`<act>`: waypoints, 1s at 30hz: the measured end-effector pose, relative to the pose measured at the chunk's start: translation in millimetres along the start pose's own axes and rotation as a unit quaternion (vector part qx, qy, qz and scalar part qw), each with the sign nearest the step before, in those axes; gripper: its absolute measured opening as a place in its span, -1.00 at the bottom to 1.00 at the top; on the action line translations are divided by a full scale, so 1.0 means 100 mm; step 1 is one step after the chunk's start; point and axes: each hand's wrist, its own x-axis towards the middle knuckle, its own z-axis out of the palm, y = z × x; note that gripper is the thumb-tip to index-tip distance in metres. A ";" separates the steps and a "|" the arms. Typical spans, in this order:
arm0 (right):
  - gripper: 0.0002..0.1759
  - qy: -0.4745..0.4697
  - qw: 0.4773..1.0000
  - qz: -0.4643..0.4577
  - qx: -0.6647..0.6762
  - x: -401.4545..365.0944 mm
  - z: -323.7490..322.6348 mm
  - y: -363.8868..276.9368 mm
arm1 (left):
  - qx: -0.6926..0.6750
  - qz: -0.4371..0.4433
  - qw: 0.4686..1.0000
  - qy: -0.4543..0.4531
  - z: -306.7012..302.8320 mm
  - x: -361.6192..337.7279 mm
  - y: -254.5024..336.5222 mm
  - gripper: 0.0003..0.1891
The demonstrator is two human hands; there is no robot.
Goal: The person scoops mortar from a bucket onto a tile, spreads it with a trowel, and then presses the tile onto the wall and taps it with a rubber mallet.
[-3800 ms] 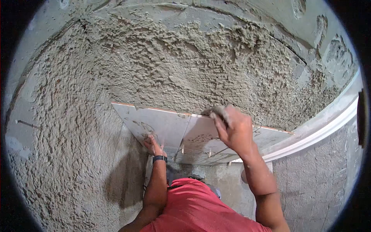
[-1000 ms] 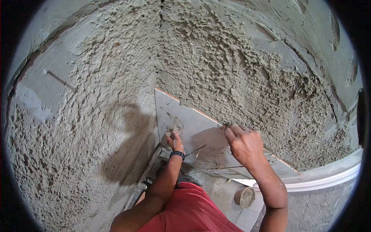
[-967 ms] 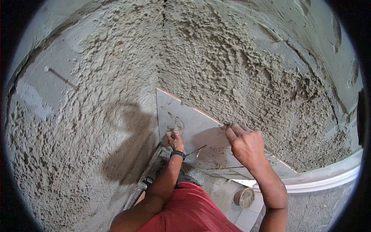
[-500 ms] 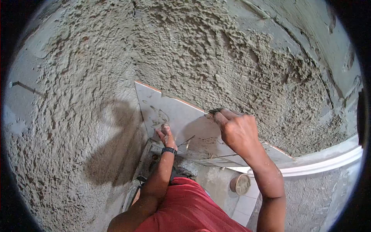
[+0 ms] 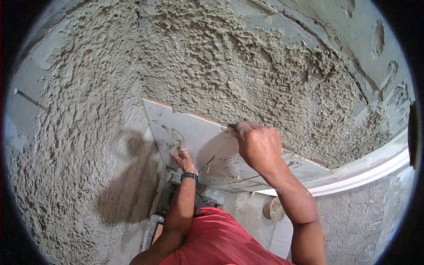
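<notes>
Not much had changed. My view had shifted, so the upper left corner of the pale grey, rectangular wall tile with an orange-brown edge (image 5: 194, 132) sat further left in the frame than a moment earlier. My hands were still at the tilework, so I judged it a steadying and edge-working moment, not a release.

My left hand (image 5: 184, 162), with a black wristwatch (image 5: 189, 176), was at the tile's lower face, left of centre in the frame. Its fingers were loosely spread, not closed round anything I could see. Greyish smears marked the tile just above.

My right hand (image 5: 260, 143) was curled at the top edge, near the joint with the neighbouring pale, mud-smeared tile (image 5: 227, 157), just right of centre. Something small and dark showed at its fingertips; tool or mortar, couldn't tell, so its exact grip was unclear too.

Both tiles stood below the rough grey mortar wall (image 5: 198, 75), whose bare surface filled the top centre. A round, mortar-stained bucket (image 5: 276, 210) was at lower right centre, and a long metal nail (image 5: 31, 99) stuck out at far left.
</notes>
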 end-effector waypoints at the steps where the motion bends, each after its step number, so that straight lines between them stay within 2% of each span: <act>1: -0.90 0.001 1.000 -0.002 -0.002 0.00 0.01 -0.01 | -0.017 0.002 1.000 -0.011 0.00 -0.02 0.00 0.18; 6: -0.92 0.025 0.999 0.025 0.014 0.00 0.06 -0.04 | -0.063 -0.017 0.998 -0.018 0.02 -0.09 0.11 0.20; 8: -0.92 0.024 0.999 0.032 0.016 -0.04 0.08 -0.06 | -0.076 -0.056 0.995 -0.029 0.03 -0.28 0.31 0.18; 11: -0.92 0.047 0.998 0.037 0.011 -0.01 0.10 -0.05 | -0.116 -0.072 0.990 -0.037 0.05 -0.30 0.35 0.15; 15: -0.93 0.077 0.996 0.047 0.023 -0.06 0.09 -0.06 | -0.043 -0.068 0.997 -0.011 0.01 -0.27 0.32 0.14; 16: -0.93 0.079 0.995 0.047 0.023 -0.07 0.10 -0.06 | -0.040 -0.043 0.998 -0.014 -0.03 -0.12 0.17 0.15; 18: -0.79 0.087 0.994 0.069 0.010 -0.06 0.15 -0.07 | -0.040 -0.013 0.999 -0.017 -0.06 -0.04 0.12 0.16; 20: -0.78 0.090 0.994 0.061 0.016 -0.07 0.13 -0.07 | 0.003 0.156 0.988 -0.015 -0.05 -0.12 0.30 0.25; 21: -0.76 0.089 0.994 0.059 0.020 -0.07 0.12 -0.07 | 0.001 0.160 0.987 -0.011 -0.03 -0.16 0.41 0.25; 22: -0.76 0.089 0.994 0.057 0.023 -0.07 0.12 -0.07 | 0.104 0.268 0.958 -0.018 0.03 -0.30 0.65 0.30; 23: -0.76 0.090 0.994 0.063 0.027 -0.07 0.12 -0.07 | 0.207 0.367 0.906 -0.026 0.09 -0.44 0.85 0.36; 27: -0.78 0.104 0.991 0.063 0.056 -0.09 0.13 -0.05 | 0.185 0.390 0.897 -0.090 0.29 -0.72 1.17 0.41; 30: -0.79 0.108 0.990 0.050 0.070 -0.10 0.22 -0.01 | 0.196 0.434 0.876 -0.079 0.29 -0.63 1.09 0.40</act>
